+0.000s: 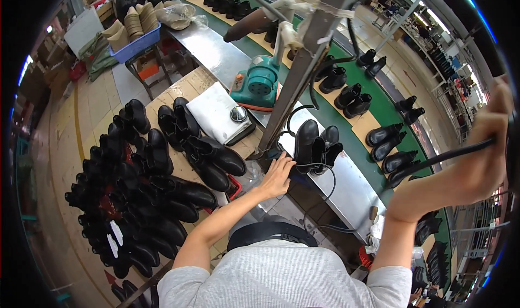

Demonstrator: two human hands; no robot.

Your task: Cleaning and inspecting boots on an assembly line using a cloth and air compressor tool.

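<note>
My left hand reaches forward with its fingers stretched out, beside the heels of black leather shoes that stand on a metal ledge. Whether the fingertips touch the nearest shoe or the ledge, I cannot tell. My right hand is raised high at the right edge, blurred and partly cut off. A thick black cable runs down from beside it; whether the fingers grip anything is unclear. A thin grey cord loops past the shoes.
A metal post rises ahead. Left of it stand a teal machine and a white pad. Many black shoes crowd the left side. Pairs of shoes ride on boards along a green conveyor. A blue basket stands far left.
</note>
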